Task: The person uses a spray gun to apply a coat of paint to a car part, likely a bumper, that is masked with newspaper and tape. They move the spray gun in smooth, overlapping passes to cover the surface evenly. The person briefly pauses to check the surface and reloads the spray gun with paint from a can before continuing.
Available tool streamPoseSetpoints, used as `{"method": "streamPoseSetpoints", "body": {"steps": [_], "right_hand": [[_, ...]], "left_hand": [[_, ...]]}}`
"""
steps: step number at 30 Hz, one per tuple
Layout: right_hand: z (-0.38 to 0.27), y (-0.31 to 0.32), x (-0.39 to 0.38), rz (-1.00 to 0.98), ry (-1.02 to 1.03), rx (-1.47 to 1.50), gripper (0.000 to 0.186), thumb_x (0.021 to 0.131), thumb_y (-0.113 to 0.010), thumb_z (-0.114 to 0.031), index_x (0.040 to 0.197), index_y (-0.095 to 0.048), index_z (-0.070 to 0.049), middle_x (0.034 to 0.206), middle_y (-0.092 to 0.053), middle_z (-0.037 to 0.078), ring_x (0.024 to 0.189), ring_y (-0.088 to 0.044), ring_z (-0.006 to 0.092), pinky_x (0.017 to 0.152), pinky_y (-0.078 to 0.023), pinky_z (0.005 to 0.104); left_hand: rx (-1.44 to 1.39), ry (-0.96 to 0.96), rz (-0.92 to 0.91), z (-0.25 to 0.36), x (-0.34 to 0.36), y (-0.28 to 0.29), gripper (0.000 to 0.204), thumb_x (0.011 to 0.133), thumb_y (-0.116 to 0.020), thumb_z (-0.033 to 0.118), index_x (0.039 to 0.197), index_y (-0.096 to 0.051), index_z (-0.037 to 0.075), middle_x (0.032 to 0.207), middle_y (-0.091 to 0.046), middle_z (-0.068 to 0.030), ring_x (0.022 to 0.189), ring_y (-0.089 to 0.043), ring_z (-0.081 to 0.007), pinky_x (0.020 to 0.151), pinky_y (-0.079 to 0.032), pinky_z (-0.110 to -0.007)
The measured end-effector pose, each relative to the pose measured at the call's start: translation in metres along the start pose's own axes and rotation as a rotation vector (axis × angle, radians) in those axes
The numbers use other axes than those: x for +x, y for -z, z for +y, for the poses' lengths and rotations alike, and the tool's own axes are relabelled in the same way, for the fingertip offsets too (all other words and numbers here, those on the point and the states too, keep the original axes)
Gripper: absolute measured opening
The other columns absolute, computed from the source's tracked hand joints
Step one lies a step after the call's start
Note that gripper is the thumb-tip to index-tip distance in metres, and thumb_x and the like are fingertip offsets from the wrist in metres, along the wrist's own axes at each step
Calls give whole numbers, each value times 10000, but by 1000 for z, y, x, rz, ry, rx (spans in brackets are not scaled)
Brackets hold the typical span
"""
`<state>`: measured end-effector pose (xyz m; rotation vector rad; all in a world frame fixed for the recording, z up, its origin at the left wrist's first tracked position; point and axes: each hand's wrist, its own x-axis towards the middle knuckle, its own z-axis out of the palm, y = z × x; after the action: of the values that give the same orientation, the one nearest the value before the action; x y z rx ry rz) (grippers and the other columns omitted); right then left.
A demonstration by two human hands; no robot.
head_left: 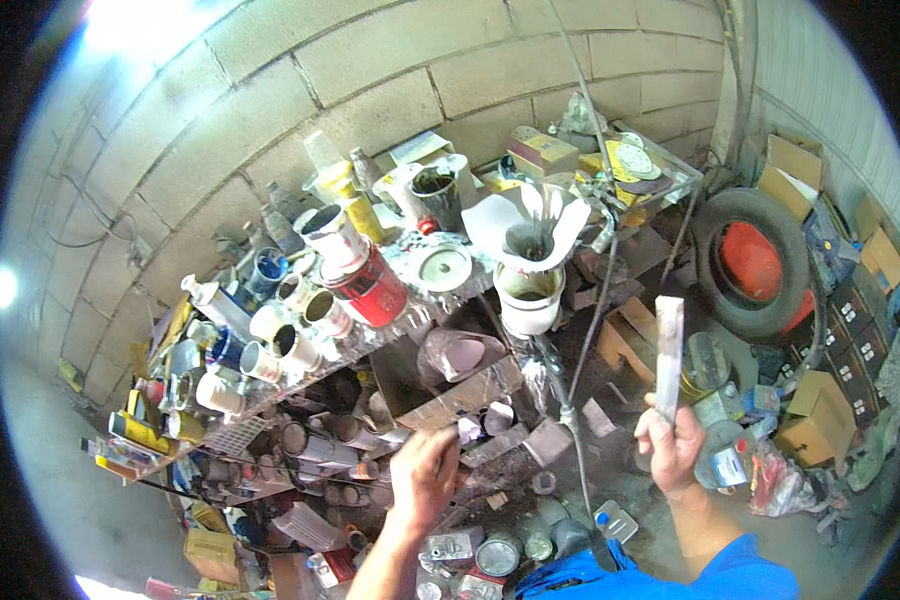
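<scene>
My right hand is closed round the lower end of a flat, pale stick with a smudged surface, held nearly upright out to the right. My left hand is a loose fist in front of the lower shelf, beside a brown open box. Whatever its fingers hold, if anything, is hidden. Between and beyond my hands, a white container stands at the bench edge. A white funnel-like piece with a dark, wet-looking middle sits on top of it.
The paint-stained bench carries a red can, a white lid and several used cups. Containers crowd the shelf below. A hose hangs between my arms. At right are a tyre and a cardboard box.
</scene>
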<state>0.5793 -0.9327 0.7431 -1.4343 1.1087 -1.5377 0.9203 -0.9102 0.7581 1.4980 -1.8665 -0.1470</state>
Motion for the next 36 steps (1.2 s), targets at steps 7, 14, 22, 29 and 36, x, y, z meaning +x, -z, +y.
{"method": "streamPoseSetpoints", "body": {"steps": [7, 14, 22, 29, 36], "right_hand": [[5, 1, 35, 68, -13, 60, 276, 985, -529, -156, 1131, -626, 58, 696, -614, 34, 524, -493, 58, 502, -421, 221], [23, 13, 50, 111, -86, 84, 234, 984, -534, -133, 1082, -611, 66, 684, -597, 49, 507, -477, 66, 477, -393, 221], [34, 11, 59, 131, -130, 71, 239, 978, -536, -133, 1102, -612, 56, 678, -589, 47, 498, -470, 69, 460, -376, 225], [47, 27, 53, 115, -121, 38, 235, 967, -521, -116, 1099, -599, 63, 674, -590, 62, 492, -471, 72, 455, -382, 230], [44, 61, 34, 184, -213, -25, 283, 941, -477, -67, 1180, -537, 73, 681, -596, 74, 491, -453, 57, 460, -386, 221]], "left_hand": [[93, -261, 155, 77, 182, 10, 329, 855, -751, 105, 1180, -701, 93, 938, -699, -137, 776, -690, -310, 677, -562, -370], [-2, -381, 214, 70, 211, 3, 214, 828, -738, 32, 1039, -718, 58, 873, -686, -125, 716, -691, -301, 617, -558, -363], [-14, -400, 106, 85, 218, 18, 151, 821, -722, 15, 962, -709, 67, 794, -652, -110, 673, -660, -281, 572, -533, -381], [63, -208, 368, 28, 303, 30, 104, 885, -699, 101, 945, -745, 30, 805, -719, -148, 720, -705, -260, 652, -526, -335], [259, -112, 306, -77, 368, -19, 101, 863, -691, 118, 917, -740, 48, 859, -716, -184, 798, -702, -346, 733, -539, -408]]}}
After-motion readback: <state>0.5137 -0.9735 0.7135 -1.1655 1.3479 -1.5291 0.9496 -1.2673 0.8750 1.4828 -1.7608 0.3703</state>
